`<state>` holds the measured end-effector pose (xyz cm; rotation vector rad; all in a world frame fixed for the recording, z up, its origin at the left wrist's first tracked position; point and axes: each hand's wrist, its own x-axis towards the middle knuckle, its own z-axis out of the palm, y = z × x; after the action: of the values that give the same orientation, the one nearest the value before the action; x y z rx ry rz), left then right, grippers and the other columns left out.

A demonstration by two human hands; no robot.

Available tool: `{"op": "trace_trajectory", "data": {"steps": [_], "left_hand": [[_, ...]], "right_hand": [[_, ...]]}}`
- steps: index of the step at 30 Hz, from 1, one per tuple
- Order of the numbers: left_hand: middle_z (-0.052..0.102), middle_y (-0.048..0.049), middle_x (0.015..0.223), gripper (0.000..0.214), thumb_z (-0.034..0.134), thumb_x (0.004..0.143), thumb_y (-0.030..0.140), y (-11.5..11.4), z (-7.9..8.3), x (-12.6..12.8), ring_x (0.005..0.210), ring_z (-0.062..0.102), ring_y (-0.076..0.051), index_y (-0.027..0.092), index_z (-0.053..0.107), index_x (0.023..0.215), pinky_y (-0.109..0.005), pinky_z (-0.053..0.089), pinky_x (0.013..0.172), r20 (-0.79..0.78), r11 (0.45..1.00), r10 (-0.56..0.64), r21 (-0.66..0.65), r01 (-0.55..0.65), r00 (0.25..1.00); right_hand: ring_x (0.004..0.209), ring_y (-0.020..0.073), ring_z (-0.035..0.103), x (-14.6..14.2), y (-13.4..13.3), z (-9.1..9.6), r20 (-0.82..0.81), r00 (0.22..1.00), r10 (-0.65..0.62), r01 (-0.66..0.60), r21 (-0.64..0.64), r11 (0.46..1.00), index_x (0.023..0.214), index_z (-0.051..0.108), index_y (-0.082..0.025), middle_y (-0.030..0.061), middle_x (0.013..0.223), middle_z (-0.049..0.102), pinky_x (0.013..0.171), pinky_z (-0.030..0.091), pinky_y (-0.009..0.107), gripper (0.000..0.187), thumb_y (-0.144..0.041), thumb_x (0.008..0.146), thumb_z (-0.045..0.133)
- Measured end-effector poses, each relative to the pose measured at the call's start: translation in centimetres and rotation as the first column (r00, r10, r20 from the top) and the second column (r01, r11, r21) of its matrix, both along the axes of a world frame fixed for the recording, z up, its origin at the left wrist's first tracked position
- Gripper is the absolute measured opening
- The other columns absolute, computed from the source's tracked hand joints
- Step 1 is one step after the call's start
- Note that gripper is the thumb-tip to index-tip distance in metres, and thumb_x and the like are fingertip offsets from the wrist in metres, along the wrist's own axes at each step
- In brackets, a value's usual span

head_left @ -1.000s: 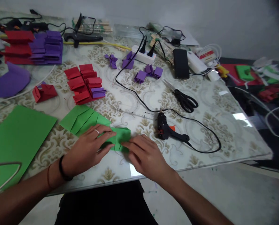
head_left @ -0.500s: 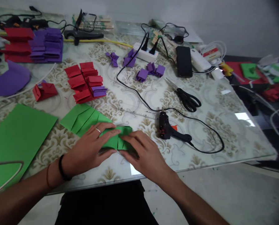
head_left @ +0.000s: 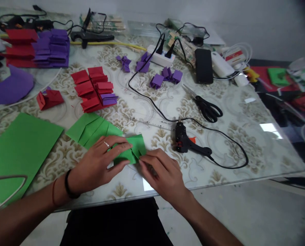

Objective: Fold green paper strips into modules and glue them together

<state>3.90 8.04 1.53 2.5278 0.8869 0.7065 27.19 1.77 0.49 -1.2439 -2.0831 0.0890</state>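
Observation:
A small folded green paper piece (head_left: 134, 149) lies near the table's front edge, one flap raised. My left hand (head_left: 100, 162) rests flat on its left part, fingers stretched out, a ring on one finger. My right hand (head_left: 162, 172) touches the piece's right lower corner with bent fingers that pinch its edge. Just behind the left hand lie more folded green pieces (head_left: 91, 128).
A black glue gun (head_left: 187, 142) with its cord lies right of the hands, scissors (head_left: 206, 107) behind it. Red folded pieces (head_left: 93, 89), purple folded pieces (head_left: 165, 77), a large green sheet (head_left: 16, 153), a power strip (head_left: 160, 58) and a phone (head_left: 203, 65) cover the glass table (head_left: 244, 143).
My right hand has drawn back toward me and folded the right part of the green piece, so a flap now stands up. The left hand stays pressing.

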Motion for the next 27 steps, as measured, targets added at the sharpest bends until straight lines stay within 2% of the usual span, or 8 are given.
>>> {"op": "trace_trajectory", "data": {"steps": [6,17,22,27], "left_hand": [[0.07,-0.0116,0.117,0.022,0.068,0.103,0.025,-0.2,0.3,0.2,0.111,0.069,-0.028,0.015,0.063,0.123,-0.045,0.055,0.098,0.0,0.999,0.005,0.039,-0.005,1.0],[0.065,-0.0092,0.102,0.008,0.067,0.097,0.013,-0.5,0.7,0.6,0.099,0.066,-0.028,0.015,0.063,0.103,-0.042,0.055,0.089,-0.063,0.991,0.121,0.072,-0.116,0.991],[0.066,-0.0082,0.102,0.005,0.065,0.099,0.012,-0.7,0.6,0.5,0.098,0.066,-0.026,0.015,0.065,0.103,-0.041,0.056,0.09,-0.016,0.989,0.117,0.096,-0.115,0.993],[0.067,-0.0064,0.096,0.007,0.064,0.101,0.01,-0.7,0.6,0.4,0.091,0.066,-0.024,0.016,0.066,0.098,-0.04,0.057,0.085,0.016,0.989,0.096,0.114,-0.097,0.995]], "right_hand": [[0.08,0.0184,0.07,-0.8,-0.6,-0.3,-0.027,1.0,-0.01,0.011,0.045,0.999,0.103,0.065,-0.017,0.0063,0.089,0.074,0.067,0.054,0.03,0.012,-0.007,0.098,0.07],[0.08,0.0196,0.069,-1.8,-0.5,-0.5,-0.045,0.999,0.022,-0.021,0.027,0.999,0.105,0.065,-0.017,0.0077,0.09,0.073,0.066,0.053,0.032,0.013,-0.006,0.098,0.07],[0.085,0.021,0.069,-2.0,-0.4,-0.5,-0.037,0.996,0.079,-0.079,0.016,0.997,0.108,0.066,-0.015,0.0092,0.092,0.074,0.072,0.056,0.033,0.014,-0.005,0.098,0.069],[0.085,0.0221,0.068,-2.0,-0.2,-0.5,-0.031,0.993,0.112,-0.111,0.024,0.994,0.109,0.067,-0.013,0.0105,0.092,0.074,0.075,0.058,0.035,0.014,-0.004,0.099,0.067]]}}
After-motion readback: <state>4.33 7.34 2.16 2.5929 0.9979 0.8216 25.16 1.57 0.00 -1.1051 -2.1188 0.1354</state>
